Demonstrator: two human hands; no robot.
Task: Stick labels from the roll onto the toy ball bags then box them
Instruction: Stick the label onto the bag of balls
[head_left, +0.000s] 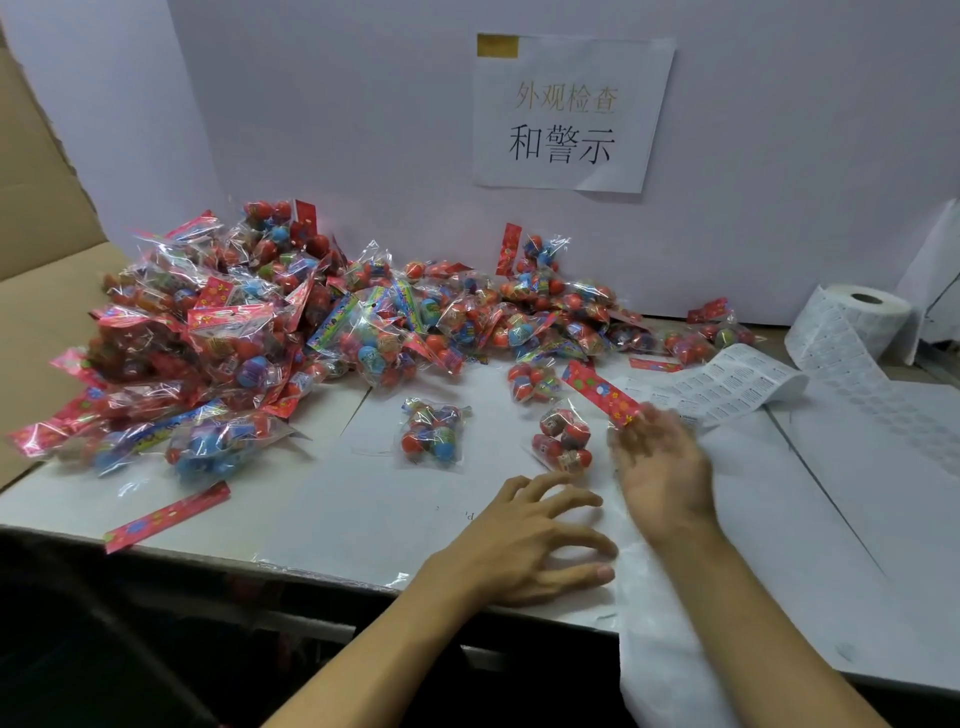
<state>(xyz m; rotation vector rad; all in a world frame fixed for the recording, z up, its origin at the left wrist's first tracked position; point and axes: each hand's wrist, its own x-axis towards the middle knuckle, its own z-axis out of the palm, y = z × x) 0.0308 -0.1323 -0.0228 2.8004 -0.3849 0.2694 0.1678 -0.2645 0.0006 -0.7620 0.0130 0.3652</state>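
Two hands (597, 509) | bag (565, 435) just beyond (right blurred)

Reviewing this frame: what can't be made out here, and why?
- Right hand: motion-blurred in the head view; whether its fingertips hold a label or the bag header can't be told.
- Labels on the strip: print too small to read.
- Box for the bags: only cardboard at the left edge shows, cut off.
- Bags deep in the pile: covered by others, so labelled or not is unclear.

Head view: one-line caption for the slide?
Left hand spread above the table, blurred right hand by a toy ball bag; bag pile behind, label roll at right.
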